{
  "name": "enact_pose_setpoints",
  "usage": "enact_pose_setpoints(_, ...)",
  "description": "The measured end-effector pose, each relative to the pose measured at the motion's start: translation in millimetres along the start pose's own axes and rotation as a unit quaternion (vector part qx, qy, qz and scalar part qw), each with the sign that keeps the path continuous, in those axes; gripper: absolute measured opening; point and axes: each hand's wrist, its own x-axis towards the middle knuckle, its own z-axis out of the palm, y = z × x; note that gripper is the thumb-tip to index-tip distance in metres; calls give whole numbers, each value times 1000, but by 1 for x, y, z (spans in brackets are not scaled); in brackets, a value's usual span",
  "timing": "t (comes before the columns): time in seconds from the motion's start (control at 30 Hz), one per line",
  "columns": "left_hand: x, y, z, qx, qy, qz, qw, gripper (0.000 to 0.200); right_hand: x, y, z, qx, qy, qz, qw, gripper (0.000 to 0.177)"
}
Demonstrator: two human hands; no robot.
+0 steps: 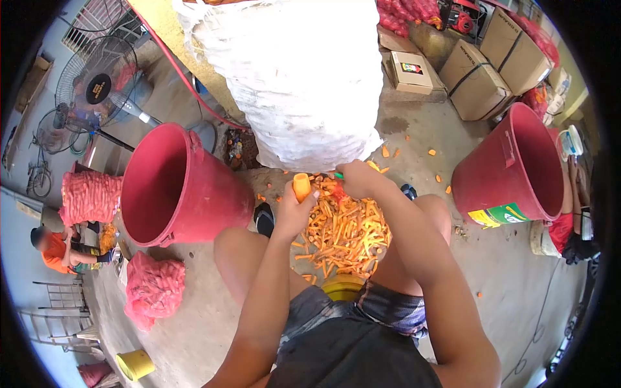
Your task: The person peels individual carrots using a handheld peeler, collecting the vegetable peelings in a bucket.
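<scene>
My left hand [295,208] is closed around a carrot [302,185], which stands upright with its cut, bright orange end facing up. Just right of it, my right hand [359,179] is a fist near the foot of the large white sack [304,84]. A small green piece [339,175] shows beside its fingers; the rest of what it grips is hidden. Below both hands, a heap of orange carrot pieces and peelings [346,236] lies on the floor between my legs. A blurred red patch shows at the top of the heap.
Large red bins stand at left [220,194] and right [475,171]. A pink mesh sack [152,288] lies at lower left, near a yellow bucket [134,365]. Cardboard boxes [475,81] and a fan [97,87] stand farther back. A person in orange [57,252] sits far left.
</scene>
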Motion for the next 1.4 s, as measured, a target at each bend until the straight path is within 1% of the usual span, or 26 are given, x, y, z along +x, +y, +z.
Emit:
enact_pose_setpoints(0.03, -1, 4, 1, 0, -2, -2, 1000, 45, -4, -5, -2, 30, 28, -2, 999, 33)
enact_pose_setpoints(0.1, -1, 14, 3, 59, -3, -84, 995, 44, -11, -20, -4, 33, 29, -17, 999, 34)
enact_pose_setpoints(0.13, 3, 6, 4, 59, -4, -83, 995, 44, -13, -25, -4, 35, 29, -35, 998, 34)
enact_pose_setpoints(0.2, 10, -16, 7, 183, -8, -48, 982, 45, -6, -24, 7, 23, 37, -36, 998, 36)
enact_pose_setpoints(0.23, 3, -5, 8, 183, -9, -50, 982, 45, -2, -21, 16, 10, 45, -37, 998, 37)
enact_pose_setpoints(0.27, -6, 7, 8, 178, -20, -2, 984, 46, 0, -12, 22, 12, 46, -36, 998, 37)
enact_pose_setpoints(0.3, -11, 17, 10, 172, -33, 47, 983, 47, 0, 4, 24, 3, 15, -16, 1000, 34)
enact_pose_setpoints(0.33, -9, 12, 12, 174, -35, 49, 983, 47, 2, 11, 18, -7, -17, 1, 1000, 31)
enact_pose_setpoints(0.37, -7, 5, 12, 80, -62, 98, 990, 48, 11, 14, 11, -88, -154, 55, 983, 25)
enact_pose_setpoints(0.4, -8, 5, 11, -15, -85, 143, 986, 50, 11, 13, 13, -87, -156, 53, 983, 25)
enact_pose_setpoints(0.43, -10, 4, 9, -16, -80, 142, 986, 50, 11, 13, 13, -90, -146, 43, 984, 23)
enact_pose_setpoints(0.5, -7, 7, 6, -81, -66, 155, 982, 51, 12, 16, 10, -99, -133, 30, 986, 22)
enact_pose_setpoints(0.57, 0, -1, 7, -85, -59, 171, 980, 49, 9, 20, 18, -57, -121, 52, 990, 25)
enact_pose_setpoints(0.63, 5, -14, 7, -89, -55, 187, 977, 48, 9, 20, 16, -55, -117, 51, 990, 26)
enact_pose_setpoints(0.73, 7, -15, 6, -117, -68, 171, 976, 41, 10, 26, 14, -39, -104, 58, 992, 28)
enact_pose_setpoints(0.8, 2, -9, 1, -154, -108, 98, 977, 36, 12, 26, 15, -22, -99, 62, 993, 28)
enact_pose_setpoints(0.83, 1, -6, -1, -154, -107, 98, 977, 36, 11, 26, 15, -29, -101, 60, 993, 28)
enact_pose_setpoints(0.93, 2, -5, 1, -162, -116, 42, 979, 34, 11, 28, 14, -36, -95, 48, 994, 29)
enact_pose_setpoints(1.0, 9, -10, 7, -93, -11, 120, 988, 42, 8, 24, 9, -37, -87, 37, 995, 30)
enact_pose_setpoints(1.03, 10, -11, 7, -93, -11, 120, 988, 42, 2, 16, 1, -4, -39, 16, 999, 30)
enact_pose_setpoints(1.07, 11, -13, 7, -40, 34, 89, 995, 44, -4, 6, -6, 29, 10, -6, 1000, 30)
enact_pose_setpoints(1.1, 12, -14, 7, 13, 79, 58, 995, 46, -6, 0, -8, 28, 10, -6, 1000, 30)
enact_pose_setpoints(1.13, 12, -15, 6, 13, 78, 57, 995, 46, -8, -7, -8, 35, 20, -26, 999, 30)
enact_pose_setpoints(1.17, 14, -15, 3, 22, 72, 27, 997, 45, -10, -15, -8, 42, 30, -47, 998, 29)
enact_pose_setpoints(1.3, 16, -20, 8, 59, 56, -51, 995, 39, -18, -43, -6, 44, 33, -52, 997, 26)
enact_pose_setpoints(1.4, 6, -7, 11, 89, 39, -32, 995, 38, -12, -36, 3, 20, 49, -40, 998, 28)
